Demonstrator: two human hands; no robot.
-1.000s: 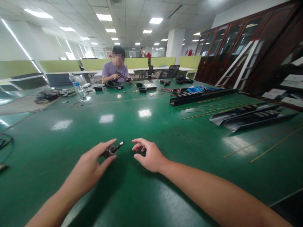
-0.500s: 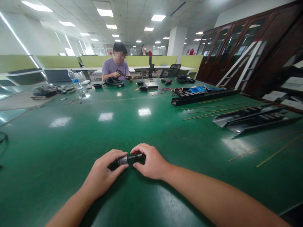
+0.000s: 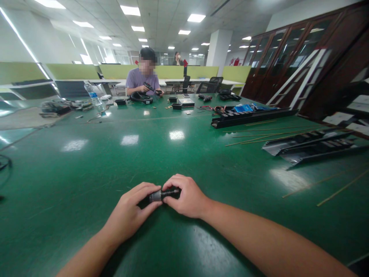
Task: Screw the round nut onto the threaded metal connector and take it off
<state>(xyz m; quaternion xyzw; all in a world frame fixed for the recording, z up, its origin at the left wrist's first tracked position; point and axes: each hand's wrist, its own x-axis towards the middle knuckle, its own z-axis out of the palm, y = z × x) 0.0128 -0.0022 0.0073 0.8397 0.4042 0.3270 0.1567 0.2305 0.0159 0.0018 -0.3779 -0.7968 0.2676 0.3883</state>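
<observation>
Low over the green table (image 3: 115, 165) lies a short cylindrical metal part (image 3: 156, 196) with a grey barrel and a thinner dark, ribbed or spring-like shaft pointing right. My left hand (image 3: 131, 207) grips the barrel end between thumb and fingers. From the other side, my right hand (image 3: 188, 196) curls around the shaft, its thumb and fingertips closed where shaft meets barrel. The palm side of the right hand partly hides the shaft's tip.
Across the table a person (image 3: 142, 80) holds a dark tool. Black metal channels (image 3: 314, 148) and thin rods (image 3: 253, 140) lie to the right. Farther back are small black trays (image 3: 177, 106), a plastic bottle (image 3: 93, 94) and bagged items (image 3: 54, 107). A stepladder (image 3: 309, 77) leans by the cabinets.
My right hand has closed in on the shaft beside the barrel, where its fingertips stood apart before. The part and both hands sit slightly farther right in view.
</observation>
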